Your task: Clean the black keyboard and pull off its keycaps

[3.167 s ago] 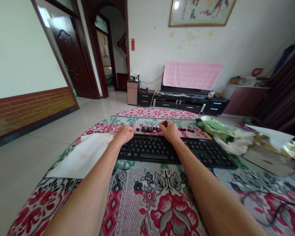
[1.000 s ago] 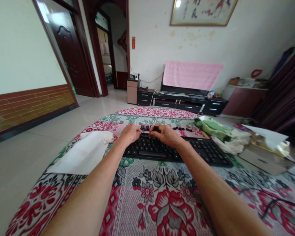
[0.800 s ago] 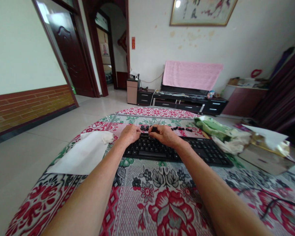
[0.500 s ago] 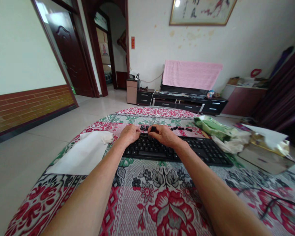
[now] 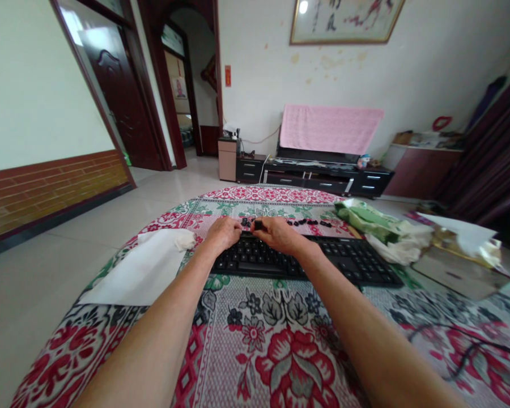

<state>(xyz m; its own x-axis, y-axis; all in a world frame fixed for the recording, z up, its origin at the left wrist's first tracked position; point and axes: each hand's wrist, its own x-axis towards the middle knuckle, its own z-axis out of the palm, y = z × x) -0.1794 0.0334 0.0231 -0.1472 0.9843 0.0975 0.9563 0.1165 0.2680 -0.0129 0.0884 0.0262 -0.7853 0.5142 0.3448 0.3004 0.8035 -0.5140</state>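
Note:
A black keyboard [image 5: 344,262] lies across the patterned tablecloth in front of me, with both my hands over its far edge. My left hand [image 5: 226,233] is closed, thumb and fingertips pinched at the keyboard's upper left part; what they hold, if anything, cannot be made out. Close beside it, my right hand [image 5: 276,233] grips a small black block-like piece [image 5: 258,225] between thumb and fingers. Just beyond the fingers sit some loose black keycaps [image 5: 245,221], and several more keycaps [image 5: 310,222] form a row to the right. My right hand hides part of the keys.
White paper [image 5: 140,269] lies left of the keyboard. To the right are a green and white plastic package [image 5: 374,224] and an open box [image 5: 461,272] with paper on it. A black cable [image 5: 467,354] runs over the tablecloth [image 5: 297,362] at lower right.
My right hand has shifted slightly left, bringing the black piece closer to my left hand. More of the keycap row shows beyond it. My left hand stays nearly in place.

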